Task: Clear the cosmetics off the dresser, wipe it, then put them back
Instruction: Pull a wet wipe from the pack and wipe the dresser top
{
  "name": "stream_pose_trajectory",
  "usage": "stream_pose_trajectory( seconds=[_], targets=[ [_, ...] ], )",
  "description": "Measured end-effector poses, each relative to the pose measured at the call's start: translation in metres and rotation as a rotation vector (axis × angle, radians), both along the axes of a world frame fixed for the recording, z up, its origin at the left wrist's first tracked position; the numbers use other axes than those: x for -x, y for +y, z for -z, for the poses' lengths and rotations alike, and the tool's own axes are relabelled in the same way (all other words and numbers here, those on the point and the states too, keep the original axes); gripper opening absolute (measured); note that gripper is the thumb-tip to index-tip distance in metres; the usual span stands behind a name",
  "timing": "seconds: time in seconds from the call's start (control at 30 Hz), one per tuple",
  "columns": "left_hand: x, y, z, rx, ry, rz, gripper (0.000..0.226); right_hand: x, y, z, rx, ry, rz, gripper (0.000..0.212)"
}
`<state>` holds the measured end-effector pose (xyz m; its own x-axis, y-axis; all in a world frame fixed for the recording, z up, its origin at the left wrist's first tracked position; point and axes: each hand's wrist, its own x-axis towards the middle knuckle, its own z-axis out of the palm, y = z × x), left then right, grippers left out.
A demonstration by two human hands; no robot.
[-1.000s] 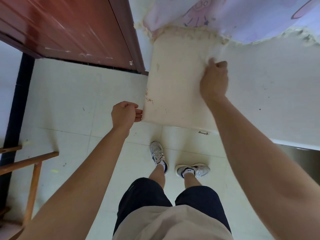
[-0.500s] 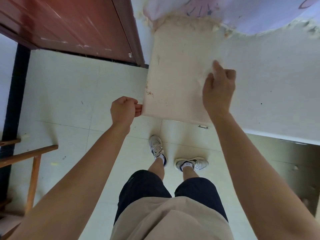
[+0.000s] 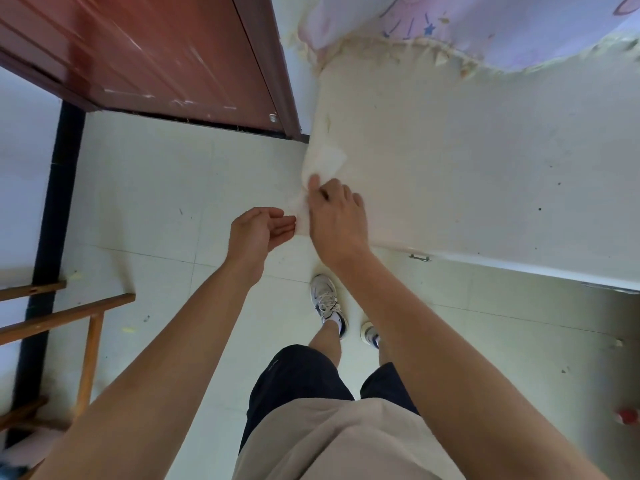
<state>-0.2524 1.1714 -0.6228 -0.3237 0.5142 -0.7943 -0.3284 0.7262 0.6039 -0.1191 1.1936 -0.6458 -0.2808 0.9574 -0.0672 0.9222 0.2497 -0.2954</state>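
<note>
The white dresser top fills the right of the view and carries no cosmetics, only small dark specks. A crumpled white wipe lies at the dresser's left edge and hangs a little over it. My right hand presses down on the wipe's near end with thumb and fingers pinching it. My left hand is cupped, palm up, just off the dresser's left edge, its fingertips close to the hanging end of the wipe.
A red-brown door stands at the top left. Pastel printed fabric hangs over the dresser's far edge. A wooden frame is at the left, a small metal handle sits on the dresser front, and a red object lies on the floor.
My right hand has swept left across the dresser top to its left edge, bunching the wipe there. My left hand has turned from a fist into an open cup beside the edge.
</note>
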Motion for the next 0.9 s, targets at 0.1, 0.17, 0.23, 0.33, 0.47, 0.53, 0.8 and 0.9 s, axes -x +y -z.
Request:
stream_pose_trajectory(
  seconds=[0.1, 0.17, 0.23, 0.33, 0.47, 0.53, 0.8, 0.9],
  targets=[
    [0.000, -0.004, 0.000, -0.008, 0.022, -0.019, 0.032, 0.022, 0.035, -0.010, 0.081, 0.153, -0.082, 0.034],
    [0.002, -0.003, 0.003, -0.013, 0.105, 0.013, 0.032, 0.009, 0.057, -0.015, 0.024, 0.274, -0.024, 0.031],
    [0.007, 0.001, 0.006, -0.030, 0.223, 0.072, 0.033, -0.023, 0.074, -0.018, -0.013, 0.377, 0.135, 0.033],
    [0.012, 0.009, 0.008, -0.037, 0.273, 0.113, 0.032, -0.084, 0.082, -0.009, -0.031, 0.260, 0.390, 0.039],
    [0.018, 0.014, 0.014, 0.006, 0.337, 0.139, 0.032, -0.080, 0.072, -0.002, 0.017, -0.045, 0.356, 0.053],
    [0.019, 0.017, 0.014, 0.035, 0.384, 0.131, 0.041, -0.042, 0.060, -0.002, 0.021, -0.091, 0.108, 0.061],
    [0.020, 0.040, 0.001, -0.024, 0.494, 0.120, 0.042, -0.014, -0.011, 0.000, 0.003, 0.328, -0.158, 0.054],
    [0.002, 0.051, 0.000, -0.139, 0.486, 0.265, 0.040, -0.102, -0.004, -0.015, -0.087, 0.405, 0.271, 0.054]
  ],
)
